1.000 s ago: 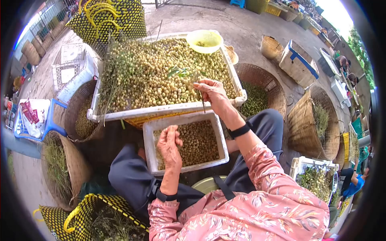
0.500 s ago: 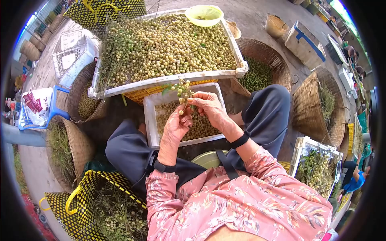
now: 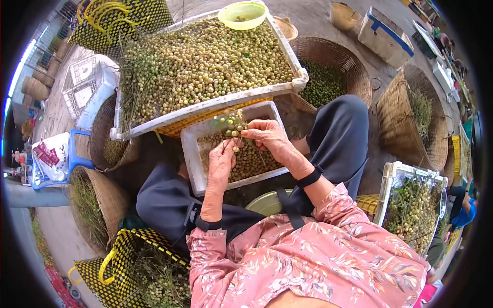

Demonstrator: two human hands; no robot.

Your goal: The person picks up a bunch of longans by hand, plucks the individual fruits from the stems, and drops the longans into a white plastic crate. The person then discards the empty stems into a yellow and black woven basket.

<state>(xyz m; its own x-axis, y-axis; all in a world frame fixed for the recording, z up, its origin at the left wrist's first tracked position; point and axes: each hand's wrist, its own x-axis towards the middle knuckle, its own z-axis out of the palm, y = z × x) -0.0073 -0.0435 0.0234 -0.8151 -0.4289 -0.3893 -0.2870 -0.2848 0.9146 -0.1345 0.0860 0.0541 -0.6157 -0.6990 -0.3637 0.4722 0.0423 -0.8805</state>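
A small bunch of pale round fruit on thin stems (image 3: 233, 123) is held between both hands. My left hand (image 3: 222, 160) pinches its lower side. My right hand (image 3: 267, 137) closes thumb and fingers on its right edge. Directly beneath lies a white box (image 3: 192, 169) holding loose fruit. In front stands a large white-rimmed tray (image 3: 205, 106) heaped with yellowish fruit, with stemmed bunches along its left side. On the tray's far edge rests a light green bowl (image 3: 241, 14).
Wicker baskets stand at the right (image 3: 398, 115), back right (image 3: 354, 66) and left (image 3: 109, 197). A yellow-black woven bag (image 3: 97, 277) is at lower left. A white crate of bunches (image 3: 390, 177) stands at lower right. A person in blue (image 3: 465, 213) shows at far right.
The view has turned and shifted slightly. Both hands remain at the bunch; the left hand's fingers have moved closer in below it.
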